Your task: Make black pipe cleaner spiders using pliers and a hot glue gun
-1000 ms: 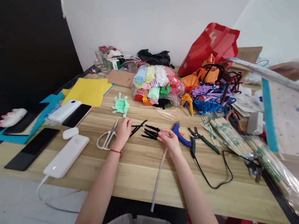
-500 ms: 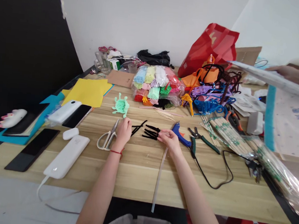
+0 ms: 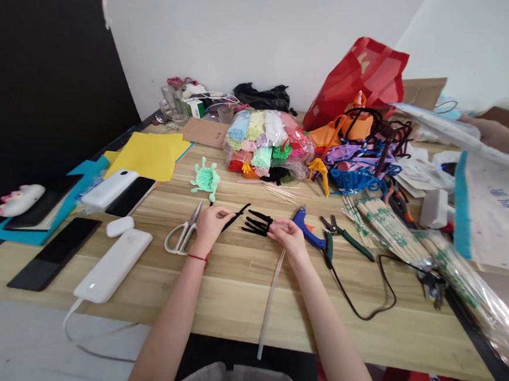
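My left hand (image 3: 211, 227) pinches a black pipe cleaner (image 3: 241, 211) between thumb and fingers; part of it is hidden behind the hand. In my right hand (image 3: 288, 236), the fingertips close on the joined end of a small bundle of black pipe cleaners (image 3: 257, 223), whose loose ends fan out leftward. White-handled scissors (image 3: 183, 236) lie just left of my left hand. Beyond it sits a mint-green fuzzy figure (image 3: 206, 178) with stubby limbs. A blue glue gun (image 3: 305, 227) rests right of my right hand, and a clear glue stick (image 3: 270, 309) lies below that hand.
Green-handled pliers (image 3: 347, 239) and bagged wooden sticks (image 3: 392, 231) lie to the right. Bagged coloured pipe cleaners (image 3: 267, 144) are at the back. Power banks and phones (image 3: 55, 254) occupy the left. At far right another person's hand (image 3: 492, 133) holds a dotted plastic bag (image 3: 494, 215).
My left hand has shifted slightly right and down and now pinches a black pipe cleaner. My right hand stays nearly still. The other person's bag has moved a little.
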